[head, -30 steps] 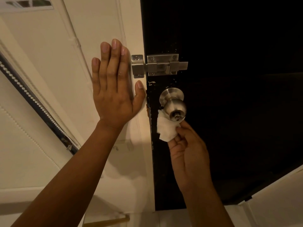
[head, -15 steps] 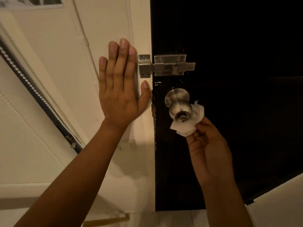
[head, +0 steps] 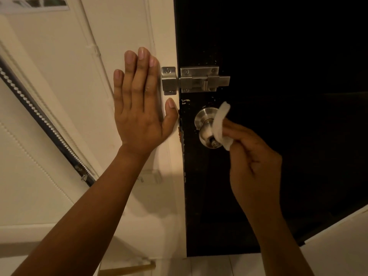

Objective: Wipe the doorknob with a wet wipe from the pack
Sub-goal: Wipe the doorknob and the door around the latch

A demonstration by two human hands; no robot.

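No text, label, brand or number can be read anywhere; the metal fittings show none either

Single head cam, on my head, facing forward at the black door (head: 278, 56) close up, doorknob (head: 207, 128) near centre, both my forearms entering from bottom edge.

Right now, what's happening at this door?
A person is wiping the metal doorknob on a dark door. The right hand pinches a white wet wipe and drapes it against the right side of the knob. The left hand lies flat, fingers straight, on the pale door frame beside the slide bolt latch. The pack of wipes is not in view.
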